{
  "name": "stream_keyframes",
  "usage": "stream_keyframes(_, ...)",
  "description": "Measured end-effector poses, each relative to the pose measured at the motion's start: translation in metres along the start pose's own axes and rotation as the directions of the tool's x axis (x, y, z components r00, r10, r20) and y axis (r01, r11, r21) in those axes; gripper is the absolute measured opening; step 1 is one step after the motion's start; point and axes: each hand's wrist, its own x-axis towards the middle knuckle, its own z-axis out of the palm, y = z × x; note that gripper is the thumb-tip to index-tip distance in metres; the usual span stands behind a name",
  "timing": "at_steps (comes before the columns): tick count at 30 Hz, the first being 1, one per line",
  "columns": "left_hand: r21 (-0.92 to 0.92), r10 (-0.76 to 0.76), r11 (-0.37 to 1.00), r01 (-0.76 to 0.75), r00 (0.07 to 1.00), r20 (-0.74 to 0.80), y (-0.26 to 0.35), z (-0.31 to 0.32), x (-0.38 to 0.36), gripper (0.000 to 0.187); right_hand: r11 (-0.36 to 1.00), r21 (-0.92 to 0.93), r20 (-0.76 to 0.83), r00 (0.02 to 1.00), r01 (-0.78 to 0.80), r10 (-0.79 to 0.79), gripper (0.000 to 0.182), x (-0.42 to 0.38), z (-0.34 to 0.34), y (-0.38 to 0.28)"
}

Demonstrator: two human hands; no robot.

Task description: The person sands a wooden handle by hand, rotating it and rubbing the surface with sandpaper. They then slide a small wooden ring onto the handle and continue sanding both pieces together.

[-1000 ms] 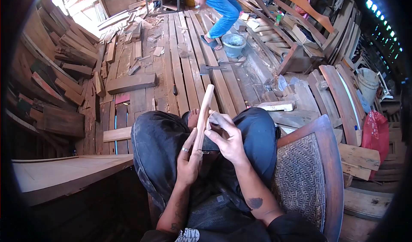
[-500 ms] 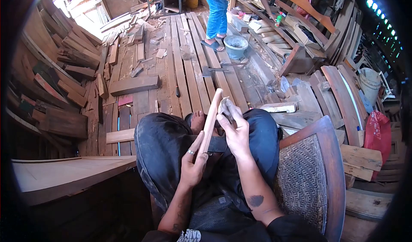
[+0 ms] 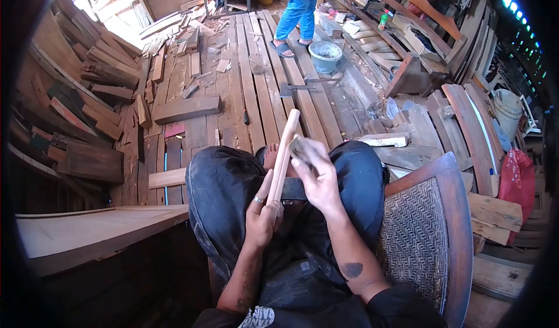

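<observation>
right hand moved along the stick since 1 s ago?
Yes. The right hand has slid up the wooden stick toward its top end, which the left hand grips low down. It began near mid-stick and now sits close under the tip.

1 head-worn view looks forward and down, close over the lap, floorboards [image 3: 256, 89] beyond.

Daylight floods in top left, planks [image 3: 125, 11] there blown out w/ glare. Foreground dimmer, lap in shadow. Strong fisheye warp, black vignette at edges. Right hand [image 3: 317, 174] looks slightly motion-blurred; centre approx sharp
</observation>
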Motion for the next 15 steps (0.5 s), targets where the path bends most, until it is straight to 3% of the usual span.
stream_keyframes(1, -0.005, 0.003, 1.0, -0.003, 1.0, -0.019, -0.001, 0.001, 0.002, 0.069, 0.996, 0.044, 0.041, 0.996, -0.076, 0.074, 0.041, -0.011, 0.002, -0.001)
stream_keyframes(4, 0.08, -0.014, 0.997, 0.014, 1.0, 0.0, 0.004, 0.009, 0.005, 0.07, 0.998, 0.005, -0.01, 0.998, -0.069, 0.069, 0.041, -0.007, -0.003, -0.009)
stream_keyframes(6, 0.056, -0.022, 0.998, 0.018, 0.997, 0.074, 0.002, 0.005, 0.002, 0.067, 1.0, -0.016, -0.154, 0.988, -0.022, 0.019, 0.041, 0.007, -0.006, 0.002)
stream_keyframes(9, 0.069, -0.015, 0.998, 0.007, 0.993, 0.116, 0.0, 0.002, 0.0, 0.066, 0.999, 0.008, -0.189, 0.981, -0.043, 0.043, 0.043, 0.015, -0.008, 0.001)
stream_keyframes(13, 0.035, 0.012, 0.999, -0.012, 1.0, 0.001, 0.012, 0.015, 0.005, 0.061, 0.996, -0.001, 0.201, 0.975, -0.093, 0.091, 0.046, 0.021, -0.019, -0.038)
stream_keyframes(15, 0.057, 0.036, 0.998, -0.038, 0.998, 0.043, 0.023, 0.02, 0.011, 0.062, 0.99, -0.143, 0.308, 0.951, 0.005, 0.04, 0.047, 0.039, -0.027, -0.061)
